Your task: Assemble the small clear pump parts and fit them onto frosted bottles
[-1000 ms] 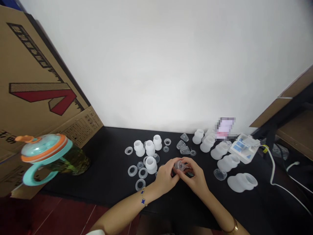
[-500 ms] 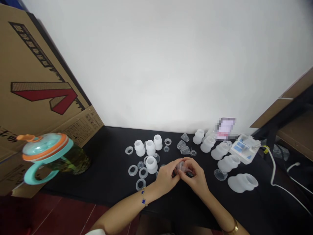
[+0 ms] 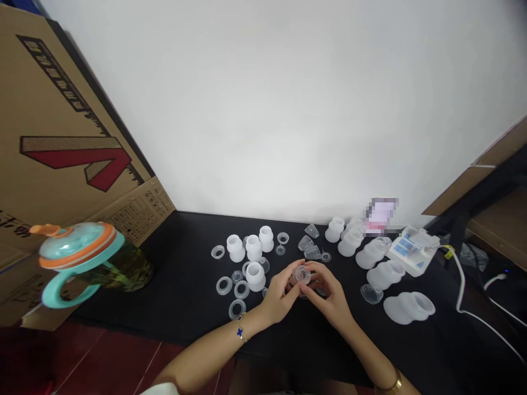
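Observation:
Over the front of the black table, both hands meet at a clear round ring-shaped plastic piece (image 3: 302,275), its open face turned up toward me. My left hand (image 3: 280,294) pinches it from the left with thumb and fingers. On the other side, my right hand (image 3: 331,298) has its fingertips closed on the same piece. Left of the hands stand several small white bottles (image 3: 256,276), with clear rings (image 3: 224,286) lying around them. Just beyond the fingers are several clear cone-shaped caps (image 3: 312,252). Parts of another clear piece are hidden under the right hand.
Frosted wide-necked bottles (image 3: 385,274) form a row on the right beside a clear disc (image 3: 371,294). Behind them sits a white device (image 3: 413,250) with a white cable (image 3: 460,285). A teal-lidded jug (image 3: 123,269) and a large cardboard box (image 3: 82,131) occupy the left.
Both hands have tilted the clear piece so that its round face shows more. My fingers have spread a little along its edge; the surrounding things have stayed put.

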A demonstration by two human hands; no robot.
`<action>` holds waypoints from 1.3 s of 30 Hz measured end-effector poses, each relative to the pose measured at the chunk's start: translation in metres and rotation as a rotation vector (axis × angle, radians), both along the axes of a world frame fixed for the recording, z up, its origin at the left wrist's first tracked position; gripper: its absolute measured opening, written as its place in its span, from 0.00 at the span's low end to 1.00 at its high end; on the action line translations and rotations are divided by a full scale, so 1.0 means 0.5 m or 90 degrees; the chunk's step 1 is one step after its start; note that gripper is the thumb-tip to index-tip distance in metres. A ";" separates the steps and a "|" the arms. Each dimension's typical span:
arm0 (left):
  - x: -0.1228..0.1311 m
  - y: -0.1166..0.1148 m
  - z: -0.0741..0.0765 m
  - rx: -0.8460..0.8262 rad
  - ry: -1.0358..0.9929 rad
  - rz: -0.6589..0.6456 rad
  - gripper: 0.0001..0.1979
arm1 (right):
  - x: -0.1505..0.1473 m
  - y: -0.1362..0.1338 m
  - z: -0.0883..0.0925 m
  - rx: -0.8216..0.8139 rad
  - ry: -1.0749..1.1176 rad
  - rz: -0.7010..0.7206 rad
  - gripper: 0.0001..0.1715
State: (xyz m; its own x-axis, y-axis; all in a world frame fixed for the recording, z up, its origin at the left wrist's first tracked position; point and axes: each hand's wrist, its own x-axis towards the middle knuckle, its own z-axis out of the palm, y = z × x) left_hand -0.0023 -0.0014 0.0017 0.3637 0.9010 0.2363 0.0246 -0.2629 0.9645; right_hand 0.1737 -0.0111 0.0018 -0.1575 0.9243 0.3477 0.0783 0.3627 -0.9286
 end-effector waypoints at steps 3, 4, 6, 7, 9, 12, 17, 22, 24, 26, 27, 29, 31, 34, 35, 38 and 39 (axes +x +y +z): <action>0.000 0.000 0.000 -0.059 -0.062 -0.019 0.27 | -0.003 -0.001 0.005 -0.001 -0.003 0.014 0.20; 0.000 0.001 -0.001 -0.067 -0.071 -0.019 0.26 | -0.004 -0.001 0.006 -0.002 -0.005 0.013 0.20; 0.000 0.002 -0.003 -0.070 -0.077 -0.023 0.25 | -0.007 -0.002 0.009 -0.007 -0.004 0.007 0.20; 0.000 0.003 -0.003 -0.067 -0.077 -0.027 0.24 | -0.008 -0.002 0.010 -0.010 -0.002 0.004 0.19; -0.001 0.004 -0.003 -0.057 -0.072 -0.032 0.23 | -0.010 -0.003 0.012 -0.017 0.006 0.000 0.16; -0.002 0.003 0.000 -0.042 -0.060 -0.036 0.21 | -0.010 -0.005 0.014 -0.026 0.005 -0.004 0.13; -0.002 0.000 0.003 -0.029 -0.040 -0.045 0.20 | -0.011 -0.007 0.012 -0.042 -0.047 -0.015 0.16; 0.000 0.000 0.001 -0.053 -0.051 -0.032 0.21 | -0.014 -0.004 0.002 -0.034 -0.018 -0.030 0.14; 0.001 -0.001 0.003 -0.070 -0.061 -0.030 0.20 | -0.014 -0.003 0.000 -0.029 -0.025 -0.020 0.19; 0.002 -0.001 0.006 -0.085 -0.079 -0.033 0.20 | -0.011 -0.002 -0.001 -0.012 -0.040 -0.013 0.20; 0.002 0.000 0.007 -0.097 -0.095 -0.032 0.20 | -0.010 -0.002 0.000 -0.001 -0.047 -0.011 0.20; 0.003 0.003 0.009 -0.133 -0.135 -0.029 0.20 | -0.006 -0.003 0.005 0.021 -0.062 -0.004 0.16; 0.004 0.008 0.010 -0.179 -0.171 -0.031 0.22 | -0.004 -0.005 0.011 0.034 -0.074 0.011 0.13; 0.005 0.016 0.011 -0.244 -0.193 -0.064 0.24 | -0.004 -0.008 0.020 0.035 -0.069 0.053 0.11; 0.005 0.018 0.011 -0.262 -0.200 -0.077 0.24 | -0.005 -0.009 0.021 0.031 -0.064 0.066 0.10; 0.005 0.020 0.011 -0.289 -0.219 -0.091 0.24 | -0.007 -0.011 0.021 0.015 -0.048 0.083 0.08; 0.005 0.020 0.011 -0.289 -0.221 -0.088 0.24 | -0.007 -0.011 0.019 0.010 -0.045 0.079 0.08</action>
State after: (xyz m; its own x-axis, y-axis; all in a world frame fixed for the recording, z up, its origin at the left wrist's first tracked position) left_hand 0.0003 0.0088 0.0070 0.4559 0.8893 -0.0355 -0.3178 0.1999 0.9268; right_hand 0.1702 -0.0169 0.0114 -0.2954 0.8903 0.3464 0.0961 0.3885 -0.9164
